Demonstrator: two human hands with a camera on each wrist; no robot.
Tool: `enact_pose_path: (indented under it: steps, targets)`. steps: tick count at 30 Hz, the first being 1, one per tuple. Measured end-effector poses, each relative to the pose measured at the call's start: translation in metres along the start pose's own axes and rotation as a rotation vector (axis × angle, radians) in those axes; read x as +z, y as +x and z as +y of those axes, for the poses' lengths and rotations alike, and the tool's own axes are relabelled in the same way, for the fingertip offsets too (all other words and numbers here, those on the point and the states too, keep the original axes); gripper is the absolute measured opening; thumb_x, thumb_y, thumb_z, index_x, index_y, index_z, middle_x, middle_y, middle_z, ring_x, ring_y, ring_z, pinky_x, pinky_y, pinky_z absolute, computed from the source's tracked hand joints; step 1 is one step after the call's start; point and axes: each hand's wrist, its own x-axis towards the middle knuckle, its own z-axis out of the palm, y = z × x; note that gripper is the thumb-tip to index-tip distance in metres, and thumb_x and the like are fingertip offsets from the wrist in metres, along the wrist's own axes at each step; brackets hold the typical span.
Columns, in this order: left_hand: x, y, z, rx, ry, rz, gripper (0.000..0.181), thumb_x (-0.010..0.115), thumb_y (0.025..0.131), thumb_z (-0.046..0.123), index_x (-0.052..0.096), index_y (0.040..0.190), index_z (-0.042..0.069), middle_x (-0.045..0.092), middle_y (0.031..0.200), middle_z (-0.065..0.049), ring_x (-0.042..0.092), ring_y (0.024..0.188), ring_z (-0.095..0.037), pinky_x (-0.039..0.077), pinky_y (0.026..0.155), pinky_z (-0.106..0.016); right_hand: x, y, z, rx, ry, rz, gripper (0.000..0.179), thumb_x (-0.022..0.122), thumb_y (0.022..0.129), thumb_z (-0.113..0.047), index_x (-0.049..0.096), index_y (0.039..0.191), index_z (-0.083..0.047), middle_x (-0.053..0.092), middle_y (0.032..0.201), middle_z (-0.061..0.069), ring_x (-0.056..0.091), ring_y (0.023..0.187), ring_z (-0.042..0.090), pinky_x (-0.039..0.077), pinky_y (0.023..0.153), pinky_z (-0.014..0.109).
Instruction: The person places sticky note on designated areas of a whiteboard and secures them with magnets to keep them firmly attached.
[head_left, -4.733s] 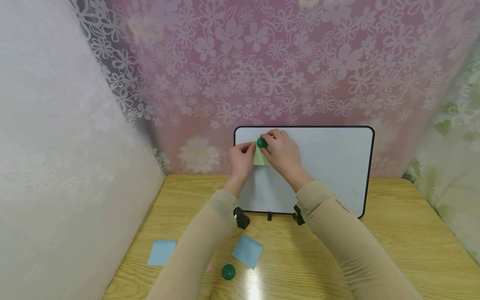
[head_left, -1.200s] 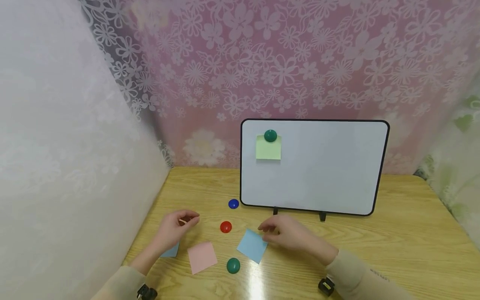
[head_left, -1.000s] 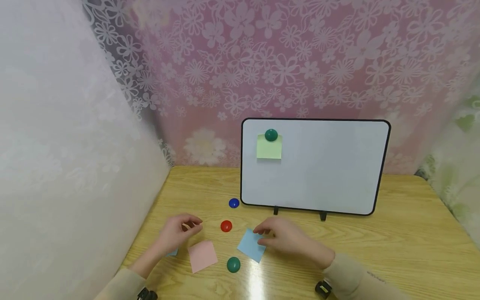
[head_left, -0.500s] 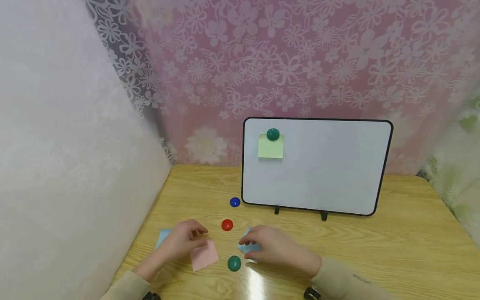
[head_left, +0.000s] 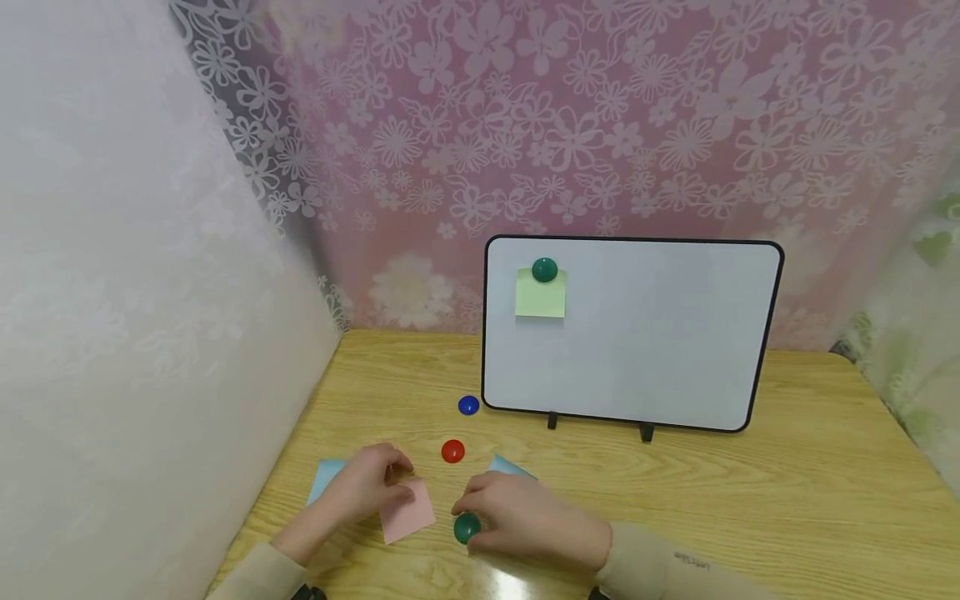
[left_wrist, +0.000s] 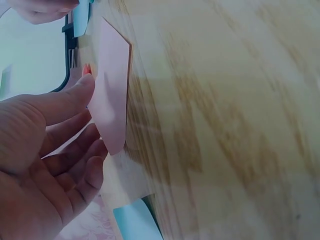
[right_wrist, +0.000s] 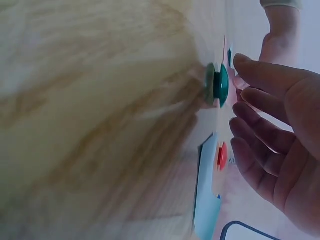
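My left hand [head_left: 371, 481] hovers at the upper left part of a pink sticky note [head_left: 411, 515], fingers loosely bent; in the left wrist view its thumb is close to the note [left_wrist: 114, 90], and I cannot tell whether it touches. My right hand [head_left: 521, 512] is beside a green round magnet [head_left: 466, 528] on the table, thumb and index finger spread around it. In the right wrist view a small gap separates the fingertips from the magnet [right_wrist: 223, 86]. The right hand covers most of a blue sticky note [head_left: 512, 467].
Behind stands a whiteboard [head_left: 645, 333], where another green magnet [head_left: 544, 269] holds a pale green note [head_left: 540, 298]. A red magnet [head_left: 453, 451] and a blue magnet [head_left: 468, 405] lie on the wooden table [head_left: 675, 500]. A second blue note [head_left: 325, 477] lies partly under the left forearm.
Both hands have come down from the whiteboard, leaving the pale green note under its magnet. Lately the right hand moved left over the blue note to the green magnet; the left moved right to the pink note.
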Motion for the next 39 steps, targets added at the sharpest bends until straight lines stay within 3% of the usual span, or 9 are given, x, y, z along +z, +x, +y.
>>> enact_pose_path:
  steps: [17, 29, 39]
  targets:
    - [0.001, -0.002, 0.002, -0.077, 0.046, -0.006, 0.022, 0.094, 0.082, 0.014, 0.076, 0.094, 0.012, 0.065, 0.088, 0.003, 0.056, 0.079, -0.014, 0.05, 0.071, -0.033, 0.007, 0.003, -0.009, 0.049, -0.079, -0.029, 0.025, 0.087, 0.092, -0.03, 0.081, 0.116, -0.026, 0.067, 0.107, -0.015, 0.061, 0.097, -0.001, 0.05, 0.079, 0.015]
    - [0.002, -0.003, 0.0, -0.08, 0.042, -0.006, 0.024, 0.094, 0.079, 0.011, 0.071, 0.084, 0.013, 0.059, 0.08, 0.003, 0.052, 0.073, -0.014, 0.045, 0.064, -0.029, 0.012, 0.006, -0.013, 0.079, -0.131, -0.052, 0.021, 0.09, 0.089, -0.032, 0.081, 0.108, -0.026, 0.068, 0.105, -0.013, 0.06, 0.093, -0.001, 0.049, 0.073, 0.015]
    - [0.004, -0.003, -0.001, -0.072, 0.008, -0.02, 0.026, 0.093, 0.08, 0.008, 0.067, 0.077, 0.014, 0.057, 0.075, 0.007, 0.052, 0.068, -0.011, 0.045, 0.06, -0.026, 0.008, 0.011, -0.022, 0.161, -0.147, -0.083, 0.019, 0.094, 0.083, -0.03, 0.081, 0.097, -0.028, 0.064, 0.097, -0.014, 0.057, 0.086, 0.001, 0.046, 0.067, 0.018]
